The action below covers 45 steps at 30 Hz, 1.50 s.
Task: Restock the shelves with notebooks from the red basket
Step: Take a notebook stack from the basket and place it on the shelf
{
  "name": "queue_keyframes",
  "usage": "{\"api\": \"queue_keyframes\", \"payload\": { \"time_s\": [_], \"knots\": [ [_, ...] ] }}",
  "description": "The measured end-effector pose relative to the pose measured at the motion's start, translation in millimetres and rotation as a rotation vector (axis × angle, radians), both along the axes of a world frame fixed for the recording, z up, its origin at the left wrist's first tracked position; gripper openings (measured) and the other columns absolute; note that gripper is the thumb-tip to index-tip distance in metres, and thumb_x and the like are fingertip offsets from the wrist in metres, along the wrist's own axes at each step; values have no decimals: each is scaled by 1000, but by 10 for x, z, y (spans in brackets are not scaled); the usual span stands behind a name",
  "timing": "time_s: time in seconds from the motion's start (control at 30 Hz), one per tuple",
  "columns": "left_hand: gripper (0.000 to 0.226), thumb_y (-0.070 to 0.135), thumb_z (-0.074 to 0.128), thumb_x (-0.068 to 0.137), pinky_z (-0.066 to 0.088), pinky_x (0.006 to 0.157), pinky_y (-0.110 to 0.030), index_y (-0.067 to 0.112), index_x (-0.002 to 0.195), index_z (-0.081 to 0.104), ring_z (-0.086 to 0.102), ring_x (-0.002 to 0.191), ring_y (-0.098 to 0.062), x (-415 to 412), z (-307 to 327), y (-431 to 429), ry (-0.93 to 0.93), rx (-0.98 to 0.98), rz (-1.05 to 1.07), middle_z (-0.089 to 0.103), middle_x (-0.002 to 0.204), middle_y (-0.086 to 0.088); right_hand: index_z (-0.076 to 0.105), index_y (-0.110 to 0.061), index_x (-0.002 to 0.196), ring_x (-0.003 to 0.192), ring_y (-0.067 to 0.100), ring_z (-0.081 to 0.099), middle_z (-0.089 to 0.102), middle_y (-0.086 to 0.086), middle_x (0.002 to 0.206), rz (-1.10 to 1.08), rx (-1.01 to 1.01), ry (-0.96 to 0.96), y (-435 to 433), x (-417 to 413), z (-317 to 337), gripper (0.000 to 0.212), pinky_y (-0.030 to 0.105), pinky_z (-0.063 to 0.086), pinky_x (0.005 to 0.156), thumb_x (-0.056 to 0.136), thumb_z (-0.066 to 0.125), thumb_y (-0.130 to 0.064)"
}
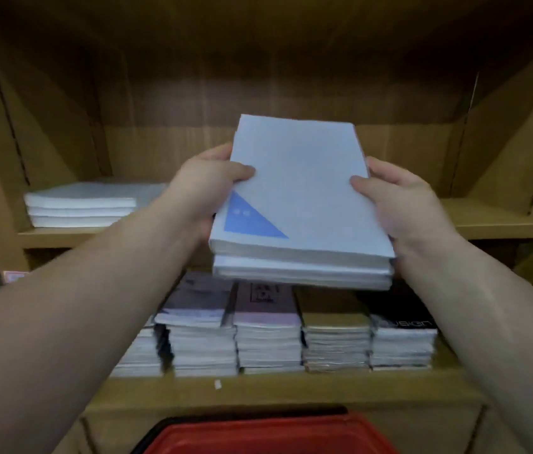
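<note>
I hold a stack of pale blue notebooks [301, 198] in the air in front of the upper shelf [494, 221]. The top cover has a darker blue triangle at its near left corner. My left hand [206, 188] grips the stack's left side, thumb on the cover and fingers underneath. My right hand [396, 198] grips the right side the same way. The rim of the red basket [268, 434] shows at the bottom edge, below the shelves; its contents are hidden.
A low pile of similar pale notebooks [85, 204] lies on the left of the upper shelf. Several stacks of smaller notebooks [291, 335] fill the lower shelf. Wooden dividers stand at both sides of the upper bay.
</note>
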<state>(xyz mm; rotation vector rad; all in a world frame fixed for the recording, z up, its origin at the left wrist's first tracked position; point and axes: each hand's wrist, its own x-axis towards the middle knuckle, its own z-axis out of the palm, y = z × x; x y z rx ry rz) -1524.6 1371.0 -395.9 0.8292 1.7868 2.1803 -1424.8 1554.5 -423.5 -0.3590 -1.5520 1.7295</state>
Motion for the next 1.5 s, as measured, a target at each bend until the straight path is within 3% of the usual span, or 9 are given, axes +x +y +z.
{"api": "queue_keyframes", "payload": {
  "time_s": [0.1,0.23,0.33,0.57,0.8,0.87,1.03,1.23,1.5],
  "knots": [
    [16,-5,54,96,63,54,-39,8,90,63,74,60,-23,-264,207,369,-39,-71,71,73,89,-16,64,-13,124,72,20,74,71,5,93,-47,10,-97,368,-239,246,29,34,63,60,95,67,-9],
    [28,3,68,84,62,81,-42,3,112,66,71,92,-31,-591,201,593,7,-121,153,68,109,-18,65,-6,112,75,22,69,69,10,90,-49,71,-337,697,-580,379,19,35,59,66,95,67,-13],
    [42,14,66,93,52,91,-33,13,135,59,63,109,-22,-669,31,602,244,-340,176,65,122,-6,47,-13,147,94,29,68,69,13,106,-10,208,-517,885,-839,266,56,43,56,78,94,65,-19],
    [103,82,69,63,35,115,-33,38,151,40,41,140,-13,-653,-270,338,932,-911,204,44,155,8,51,-27,144,122,27,57,57,-2,131,83,257,-425,1009,-651,126,60,43,46,97,93,65,-54],
    [108,93,58,57,13,124,-55,44,150,36,31,147,-24,-855,-442,407,1062,-962,427,50,151,5,48,-45,146,131,18,43,47,-9,146,93,854,-583,939,-335,-73,106,43,39,112,51,93,-52],
    [104,93,57,60,6,122,-61,43,149,38,27,149,-28,-930,-410,432,1047,-1030,532,52,149,1,52,-41,144,126,16,44,48,-10,141,25,880,-542,922,-501,-93,92,37,42,105,61,93,-44],
    [92,74,73,70,46,104,-44,33,148,46,53,126,-27,-1062,-326,493,829,-983,439,59,140,0,53,-38,145,119,14,47,50,-12,131,18,930,-555,952,-779,-47,82,29,37,94,71,90,-41],
    [83,68,63,84,45,95,-37,26,152,42,54,122,-26,-1031,-422,515,926,-945,453,61,136,-3,51,-33,147,135,18,43,46,-7,151,133,788,-545,1014,-800,-34,90,38,33,116,67,77,-66],
    [51,52,61,95,43,103,-36,27,140,60,52,129,-24,-1025,-368,412,905,-850,435,60,142,-2,46,-36,151,153,23,23,34,0,164,-74,1107,-645,842,-791,-60,70,41,25,117,89,55,-68]
  ]
}}
